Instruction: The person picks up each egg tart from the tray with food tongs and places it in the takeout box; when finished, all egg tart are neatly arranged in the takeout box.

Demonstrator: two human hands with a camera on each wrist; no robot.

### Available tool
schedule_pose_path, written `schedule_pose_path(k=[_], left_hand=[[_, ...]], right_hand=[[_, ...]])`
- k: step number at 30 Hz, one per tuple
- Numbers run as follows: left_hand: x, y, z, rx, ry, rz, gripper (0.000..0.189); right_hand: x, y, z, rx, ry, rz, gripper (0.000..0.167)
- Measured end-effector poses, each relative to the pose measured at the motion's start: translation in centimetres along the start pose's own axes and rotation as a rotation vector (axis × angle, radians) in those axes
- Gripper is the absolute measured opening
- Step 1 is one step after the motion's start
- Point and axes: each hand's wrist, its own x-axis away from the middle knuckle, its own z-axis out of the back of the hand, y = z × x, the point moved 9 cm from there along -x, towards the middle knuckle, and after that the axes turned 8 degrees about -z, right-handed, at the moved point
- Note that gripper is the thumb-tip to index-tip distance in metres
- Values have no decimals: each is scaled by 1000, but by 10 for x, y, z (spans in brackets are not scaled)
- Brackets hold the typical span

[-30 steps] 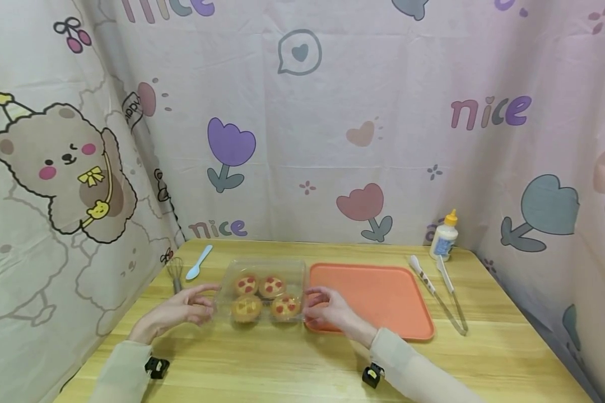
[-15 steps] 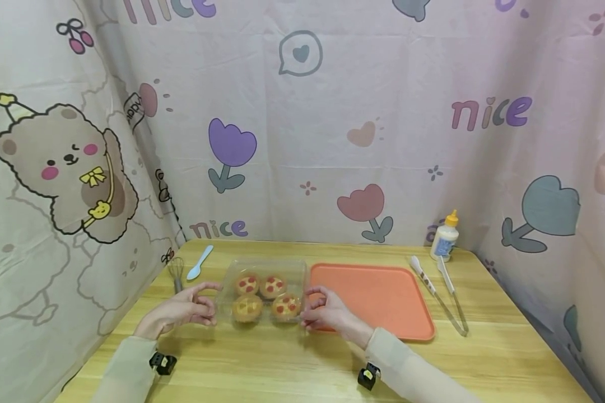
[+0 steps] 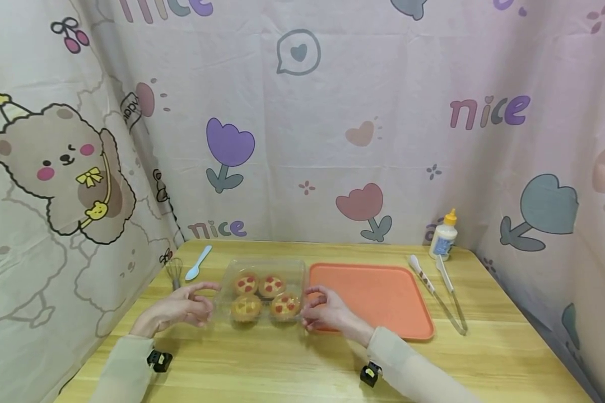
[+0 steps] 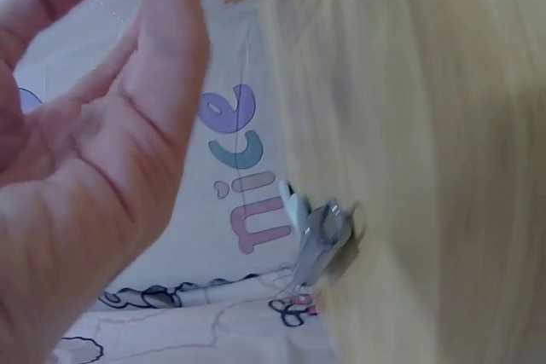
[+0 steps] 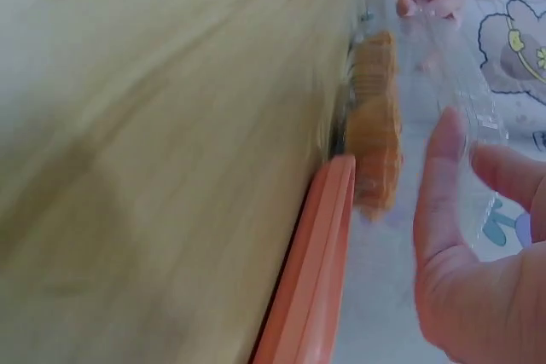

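Note:
A clear plastic box point(image 3: 262, 267) stands lidded on the wooden table in the head view. Inside are several small tarts, such as the front-left tart point(image 3: 246, 308) with a yellow top and a front-right tart point(image 3: 284, 306) with red pieces. My left hand point(image 3: 178, 309) is at the box's left side, fingers loosely bent, nothing in its grasp. My right hand point(image 3: 333, 313) is at the right side, over the orange tray's edge. In the right wrist view its thumb point(image 5: 441, 176) is straight beside the clear plastic; whether it touches cannot be told.
An orange tray point(image 3: 368, 296) lies right of the box. Beyond it are metal tongs point(image 3: 454, 313) with white tips and a white glue bottle point(image 3: 443, 240) with a yellow cap. At the left lie a whisk point(image 3: 174, 273) and a light-blue spoon point(image 3: 198, 264).
Both hands stay beside the box with small shifts. The right hand has moved slightly left, its fingertips closer to the box's front right corner. The box and tarts look unmoved.

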Motion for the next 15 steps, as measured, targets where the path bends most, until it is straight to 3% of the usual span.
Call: schedule_pose_path(k=[3,7,10,12,15], left_hand=[[-2,6,9,-162,120,-7,54],[-6,22,20,-455,368,-51,31],[-8,39,22,-665,542,-71,29],[-10,48,19,-764,623,-87,31],[-17,58,9,-830,677,-104,36]], right_hand=[[2,-2,8,116,29,44,52],[5,-8,18,256,50,123,43],[7,-13,23,385,69,188,36],[11,-15,28,487,96,216,35],[17,-18,36,606,145,213,39]])
